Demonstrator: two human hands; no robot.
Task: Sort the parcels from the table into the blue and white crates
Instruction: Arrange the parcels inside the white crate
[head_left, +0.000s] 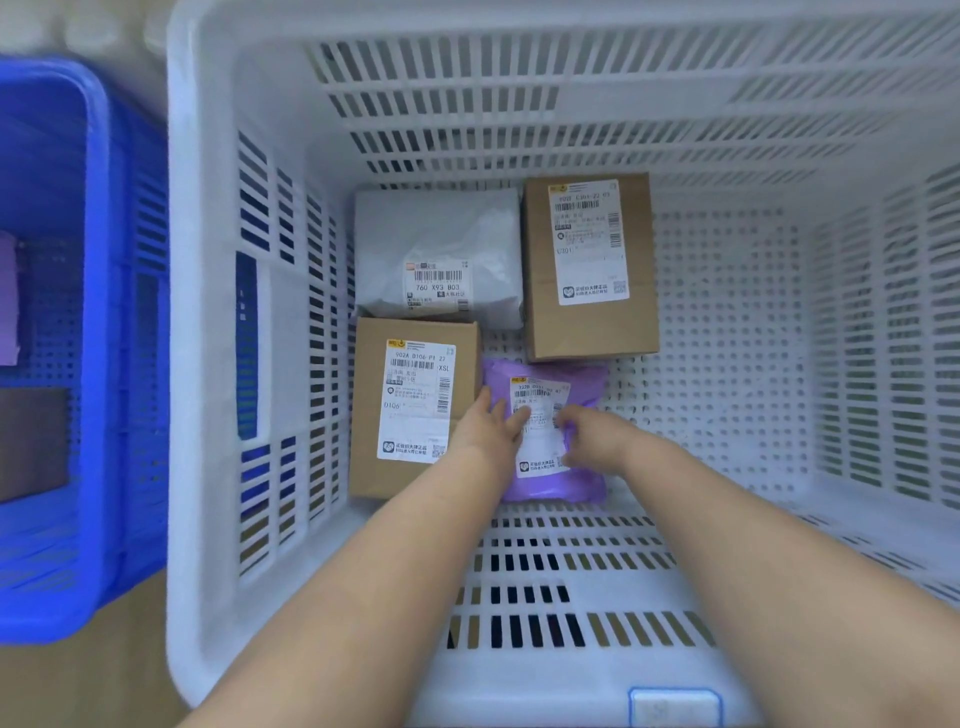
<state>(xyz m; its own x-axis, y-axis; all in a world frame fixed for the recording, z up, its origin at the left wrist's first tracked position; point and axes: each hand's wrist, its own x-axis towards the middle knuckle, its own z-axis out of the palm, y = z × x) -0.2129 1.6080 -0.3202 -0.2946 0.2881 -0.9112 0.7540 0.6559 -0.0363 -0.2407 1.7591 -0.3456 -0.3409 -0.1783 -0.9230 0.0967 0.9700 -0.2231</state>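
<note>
The purple parcel (584, 387), a soft plastic bag, lies flat on the floor of the white crate (200, 364), close to the near wall and a little left of the middle. Its long axis runs from the person toward the far wall, and its white label (540, 449) has the upper edge at the far end, so the print reads upright from the person's side. Both hands are on it. The left hand (488, 428) rests on the left part with the fingers rather straight, the tips on the label. The right hand (597, 439) is at the right part with the fingers curled down onto the bag; it is too blurred to tell if they pinch the plastic. The white crate holds four parcels: this purple one, two cardboard boxes and one grey plastic bag (431, 228). The nearer cardboard box (366, 415) is touching the purple parcel on its left, the farther cardboard box (641, 291) stands just behind it, and the grey bag is in the far left, between both boxes. All four labels face up. One blue crate (106, 260) stands just beside the white one, on the left. Inside it two things show at the picture's edge, a purple piece (8, 301) and a dark brown one (31, 441).
</note>
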